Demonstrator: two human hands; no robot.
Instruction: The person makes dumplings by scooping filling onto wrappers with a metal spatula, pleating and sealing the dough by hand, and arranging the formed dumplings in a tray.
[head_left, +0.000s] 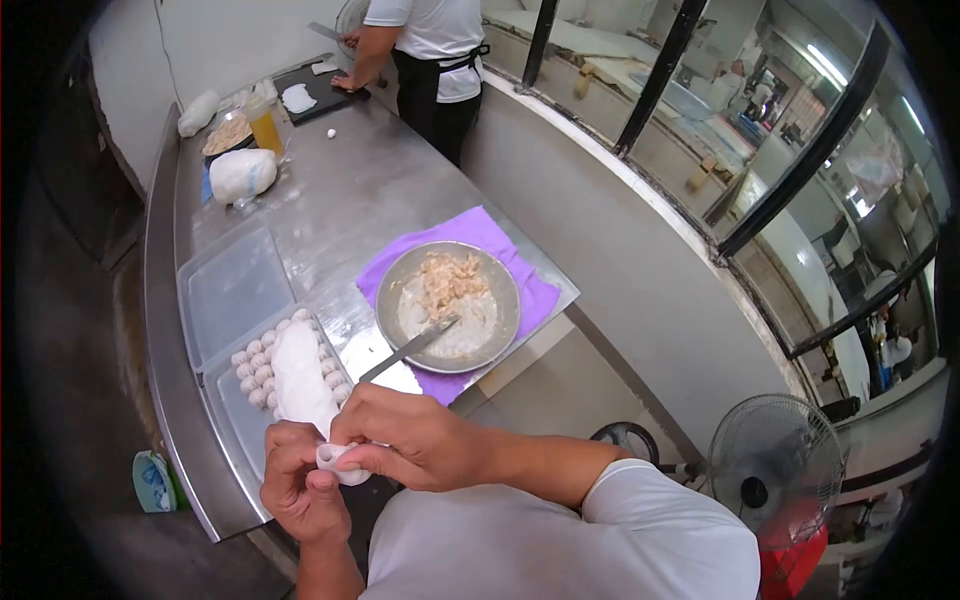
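Between my left hand (303, 485) and my right hand (415, 440) is a small white dough piece (342, 463) with an open top, pinched by the fingers of both. Just beyond my hands, a plastic container (235, 420) holds several round pleated dumplings (257, 372), partly covered by a long white sheet (300, 372). To the right, a metal bowl (508, 300) with pale filling (447, 285) rests on a purple cloth (540, 292). A flat metal spatula (405, 352) leans in the bowl, its handle pointing toward my hands.
A translucent lid (235, 290) lies behind the container. Farther back are a wrapped white bundle (243, 175), a yellow bottle (263, 125) and a black board (318, 90). A co-worker (430, 60) stands at the far end, holding a blade. A fan (770, 470) stands right.
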